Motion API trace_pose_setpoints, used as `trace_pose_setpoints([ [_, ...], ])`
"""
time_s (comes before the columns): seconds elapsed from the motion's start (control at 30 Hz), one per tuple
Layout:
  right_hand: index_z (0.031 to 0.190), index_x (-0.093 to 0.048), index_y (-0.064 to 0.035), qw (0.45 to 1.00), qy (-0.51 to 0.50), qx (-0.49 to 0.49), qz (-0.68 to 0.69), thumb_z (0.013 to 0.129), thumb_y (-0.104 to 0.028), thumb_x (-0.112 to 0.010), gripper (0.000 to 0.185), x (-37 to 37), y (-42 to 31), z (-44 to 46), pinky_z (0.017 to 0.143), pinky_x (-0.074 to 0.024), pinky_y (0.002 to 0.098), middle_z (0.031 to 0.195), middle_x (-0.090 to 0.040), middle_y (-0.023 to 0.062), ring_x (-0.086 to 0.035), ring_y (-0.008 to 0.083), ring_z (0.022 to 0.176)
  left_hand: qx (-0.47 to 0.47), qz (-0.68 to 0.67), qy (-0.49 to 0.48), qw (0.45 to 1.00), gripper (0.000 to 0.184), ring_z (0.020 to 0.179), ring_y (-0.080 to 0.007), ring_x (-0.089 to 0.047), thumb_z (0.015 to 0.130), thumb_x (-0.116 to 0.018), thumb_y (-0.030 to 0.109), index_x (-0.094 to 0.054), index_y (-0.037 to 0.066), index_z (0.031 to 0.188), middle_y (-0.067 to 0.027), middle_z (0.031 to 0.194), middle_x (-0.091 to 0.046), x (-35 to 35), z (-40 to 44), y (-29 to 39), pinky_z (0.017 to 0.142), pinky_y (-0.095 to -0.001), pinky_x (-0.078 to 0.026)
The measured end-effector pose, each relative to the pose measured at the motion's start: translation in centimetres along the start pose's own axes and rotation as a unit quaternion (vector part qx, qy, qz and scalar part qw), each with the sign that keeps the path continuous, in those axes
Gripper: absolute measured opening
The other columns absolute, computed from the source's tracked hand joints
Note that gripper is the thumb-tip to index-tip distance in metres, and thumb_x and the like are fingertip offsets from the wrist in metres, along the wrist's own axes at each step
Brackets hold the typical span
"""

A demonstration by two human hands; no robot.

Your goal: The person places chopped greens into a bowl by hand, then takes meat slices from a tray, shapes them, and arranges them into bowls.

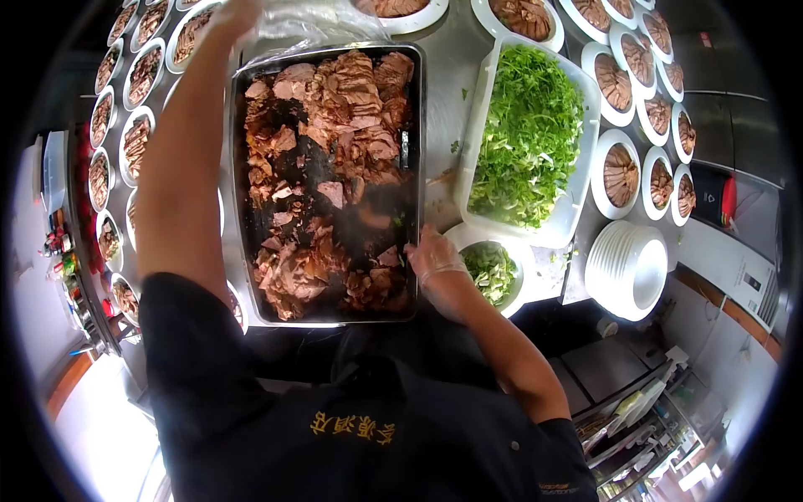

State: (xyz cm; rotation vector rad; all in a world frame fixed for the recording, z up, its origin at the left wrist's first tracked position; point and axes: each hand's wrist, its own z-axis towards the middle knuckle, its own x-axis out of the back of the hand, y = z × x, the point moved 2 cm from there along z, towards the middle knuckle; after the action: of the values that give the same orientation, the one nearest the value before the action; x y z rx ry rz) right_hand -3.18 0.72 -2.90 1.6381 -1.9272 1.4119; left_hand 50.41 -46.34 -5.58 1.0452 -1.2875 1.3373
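A large dark metal tray [420, 201] of sliced and chopped cooked meat [355, 88] lies before me, its lower half holding loose scraps. My right hand [441, 261], in a clear plastic glove, grips the tray's right rim near the lower corner, fingers closed. Past the tray's upper left corner, my left hand [237, 15] reaches to the top edge of the view, blurred and partly cut off. Beside it is crumpled clear plastic [309, 23]; whether the fingers hold it is hidden.
Right of the tray stand a white tub of chopped green herbs [527, 125] and a bowl of chopped greens [489, 272]. A stack of white plates [627, 268] is at the right edge. Plates of sliced meat [619, 174] line both sides of the steel table [443, 75].
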Motion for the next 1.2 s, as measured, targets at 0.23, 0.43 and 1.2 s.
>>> trace_pose_setpoints([
  [0.23, 0.119, -0.057, 0.0098, 0.995, 0.019, 0.073, -0.060, 0.111, -0.026, -0.060, 0.037, 1.6, -1.8, 0.3, 0.084, -0.0600, 0.0486, 0.103, -0.065, 0.0314, -0.072, 0.0434, 0.097, 0.107, -0.363, -0.044, 0.925, 0.051, 0.138, -0.0394, -0.062, 0.112, -0.061, 0.029, -0.051, 0.014, 0.160, -0.0238, 0.169, -0.028, 15.4, -23.2, 21.0, 0.119, -0.0510, -0.055],
  [0.43, 0.121, -0.058, 0.0084, 0.991, -0.011, 0.104, -0.087, 0.112, -0.024, -0.058, 0.034, 0.2, -1.2, -0.1, 0.093, -0.0551, 0.0513, 0.107, -0.062, 0.0301, -0.067, 0.0457, 0.103, -0.201, -0.205, 0.092, 0.953, 0.053, 0.134, -0.0426, -0.060, 0.099, -0.074, 0.021, -0.061, 0.015, 0.150, -0.0203, 0.151, -0.058, 9.8, -26.1, 24.0, 0.113, -0.0495, -0.053],
  [1.2, 0.133, -0.053, -0.0006, 0.773, -0.046, -0.297, 0.558, 0.103, -0.035, -0.073, 0.050, -4.3, 5.2, 1.0, 0.082, -0.0607, 0.0444, 0.105, -0.070, 0.0243, -0.072, 0.0370, 0.094, 0.180, -0.210, -0.196, 0.941, 0.059, 0.138, -0.0394, -0.060, 0.090, -0.077, 0.030, -0.066, 0.014, 0.146, -0.0189, 0.147, -0.065, 3.5, -20.0, 13.4, 0.115, -0.0493, -0.050],
])
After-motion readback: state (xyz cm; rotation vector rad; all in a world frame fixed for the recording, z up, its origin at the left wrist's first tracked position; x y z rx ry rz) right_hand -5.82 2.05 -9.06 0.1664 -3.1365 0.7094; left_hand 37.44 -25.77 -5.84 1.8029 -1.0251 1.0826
